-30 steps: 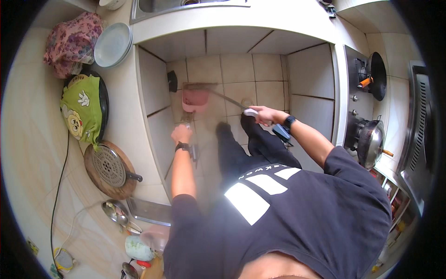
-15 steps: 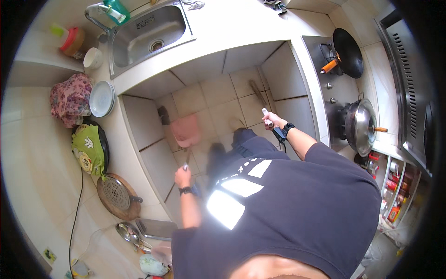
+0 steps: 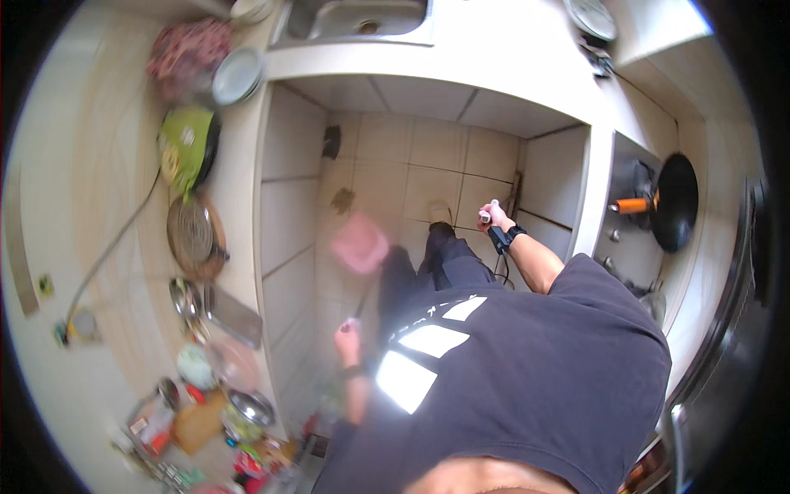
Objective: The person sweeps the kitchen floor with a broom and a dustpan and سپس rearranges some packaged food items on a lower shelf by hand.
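My left hand (image 3: 348,335) grips the end of a thin dark handle that leads up to a pink dustpan (image 3: 360,243). The dustpan is held over the tiled floor and looks blurred. In my right hand (image 3: 496,218), fingers wrap the white handle of what looks like a broom (image 3: 516,193); its narrow brown part stands near the right wall of the recess. A small brownish clump (image 3: 342,200) lies on the floor beyond the dustpan; I cannot make out what it is. My shoe (image 3: 440,212) shows between the two tools.
White counters frame the floor recess. A sink (image 3: 366,18) is at the far side, with bowls (image 3: 238,76) and a green-covered pan (image 3: 188,148) on the left counter. A black wok (image 3: 676,202) rests on the right stove. A dark object (image 3: 332,142) stands in the far left floor corner.
The head view has shifted. My left hand has lifted or swung the dustpan, baring the brown clump beyond it. The broom's brown part has moved right, closer to the recess's right wall.
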A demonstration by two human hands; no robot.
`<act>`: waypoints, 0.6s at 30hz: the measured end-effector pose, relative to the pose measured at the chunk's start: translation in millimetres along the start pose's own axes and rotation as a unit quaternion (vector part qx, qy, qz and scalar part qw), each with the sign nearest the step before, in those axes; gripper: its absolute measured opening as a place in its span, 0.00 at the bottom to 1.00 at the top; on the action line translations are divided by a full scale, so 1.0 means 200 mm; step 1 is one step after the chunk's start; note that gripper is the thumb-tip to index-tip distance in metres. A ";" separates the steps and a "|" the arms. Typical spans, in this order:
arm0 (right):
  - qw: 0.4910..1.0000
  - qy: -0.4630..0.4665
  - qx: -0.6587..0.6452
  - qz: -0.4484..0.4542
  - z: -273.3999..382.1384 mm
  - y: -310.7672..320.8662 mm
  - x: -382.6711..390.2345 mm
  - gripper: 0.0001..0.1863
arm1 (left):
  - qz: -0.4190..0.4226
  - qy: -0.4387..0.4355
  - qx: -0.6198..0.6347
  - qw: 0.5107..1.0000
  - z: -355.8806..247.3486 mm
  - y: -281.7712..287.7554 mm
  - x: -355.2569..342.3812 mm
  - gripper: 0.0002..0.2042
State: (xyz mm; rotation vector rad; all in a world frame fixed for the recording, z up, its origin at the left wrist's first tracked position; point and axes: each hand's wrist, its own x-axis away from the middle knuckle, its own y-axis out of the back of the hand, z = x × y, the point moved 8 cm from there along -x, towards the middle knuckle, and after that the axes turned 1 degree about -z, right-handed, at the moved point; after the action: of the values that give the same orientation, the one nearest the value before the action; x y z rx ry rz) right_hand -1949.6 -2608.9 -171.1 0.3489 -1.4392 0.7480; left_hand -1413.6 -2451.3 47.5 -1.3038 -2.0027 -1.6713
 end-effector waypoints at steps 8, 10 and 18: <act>0.960 -0.062 0.242 0.130 -0.21 -0.08 0.05 0.13 | -0.147 0.045 -0.013 0.988 0.61 0.00 0.39 0.16; 0.908 -0.025 0.406 0.099 -0.17 -0.12 0.18 0.12 | -0.137 0.101 -0.005 0.985 0.86 -0.08 0.42 0.17; 0.881 -0.044 0.471 0.030 -0.44 -0.29 0.45 0.12 | -0.173 0.166 0.121 0.963 1.40 -0.15 0.78 0.18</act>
State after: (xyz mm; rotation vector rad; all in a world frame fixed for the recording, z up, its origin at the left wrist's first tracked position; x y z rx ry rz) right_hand -1848.4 -2573.7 -83.9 1.0966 -1.0752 1.4802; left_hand -1428.0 -2130.2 38.0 -0.5722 -2.2206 -1.5824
